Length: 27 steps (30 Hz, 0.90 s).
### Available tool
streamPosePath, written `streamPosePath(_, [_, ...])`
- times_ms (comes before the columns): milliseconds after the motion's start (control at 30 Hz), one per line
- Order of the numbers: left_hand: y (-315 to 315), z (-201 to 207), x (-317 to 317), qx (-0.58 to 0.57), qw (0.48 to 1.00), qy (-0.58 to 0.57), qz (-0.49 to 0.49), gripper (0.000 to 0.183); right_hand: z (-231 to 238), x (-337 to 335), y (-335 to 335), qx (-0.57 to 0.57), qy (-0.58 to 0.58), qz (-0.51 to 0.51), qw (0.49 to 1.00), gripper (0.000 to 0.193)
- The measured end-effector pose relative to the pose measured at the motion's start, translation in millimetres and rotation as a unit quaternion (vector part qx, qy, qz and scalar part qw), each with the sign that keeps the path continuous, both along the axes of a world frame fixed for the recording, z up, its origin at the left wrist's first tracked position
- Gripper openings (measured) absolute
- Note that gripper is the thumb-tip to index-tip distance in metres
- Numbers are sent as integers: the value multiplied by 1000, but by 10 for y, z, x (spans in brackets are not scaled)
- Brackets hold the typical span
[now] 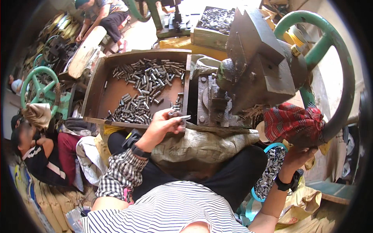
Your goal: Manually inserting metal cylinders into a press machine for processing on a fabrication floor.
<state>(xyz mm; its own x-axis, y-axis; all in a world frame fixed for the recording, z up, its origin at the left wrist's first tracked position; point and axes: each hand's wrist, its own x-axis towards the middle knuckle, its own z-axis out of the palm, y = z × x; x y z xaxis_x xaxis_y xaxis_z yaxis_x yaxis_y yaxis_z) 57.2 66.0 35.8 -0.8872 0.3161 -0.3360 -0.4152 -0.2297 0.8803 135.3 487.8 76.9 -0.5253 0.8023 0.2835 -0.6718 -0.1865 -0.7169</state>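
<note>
My left hand (162, 126) is closed in a pinch on small metal tubes (182, 118) in front of the press. Just beyond that hand stands the press's steel die block (218, 110), bolted to a flat bed. To its left, a shallow wooden tray (128, 53) holds many short shiny metal tubes (149, 83) in loose heaps. On the right, my right hand (298, 158) is closed at the lower end of the wheel's handle, under a red plaid cloth (295, 122) wrapped there. The large green handwheel (344, 77) curves above it. Part of the right fingers is hidden.
The heavy press head (258, 58) overhangs the bed. A blue basin (268, 149) of metal pieces is by my right knee. Another crate (211, 35) of pieces stands behind. Sacking (202, 147) lies before the press. A person (105, 15) works far left; another (39, 151) sits left.
</note>
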Motion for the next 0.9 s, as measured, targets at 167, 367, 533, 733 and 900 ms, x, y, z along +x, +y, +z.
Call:
streamPosePath(167, [364, -152, -433, -16, 999, 39, -14, 19, -118, -160, -55, 284, -139, -101, 943, 47])
streamPosePath(367, [571, -415, -971, -40, 997, 59, -4, 11, 328, -115, -62, 244, -182, -75, 950, 53])
streamPosePath(533, [647, -542, -1157, -19, 997, 77, 4, 13, 968, -106, 69, 412, -238, -19, 879, 55])
streamPosePath(733, [615, -525, -1179, 5, 997, 51, -59, 15, 1733, -387, 100, 408, -297, -36, 862, 47])
streamPosePath(900, [539, -510, -1170, 64, 991, 32, -116, 12, 2116, -591, -215, 201, -366, -65, 906, 56])
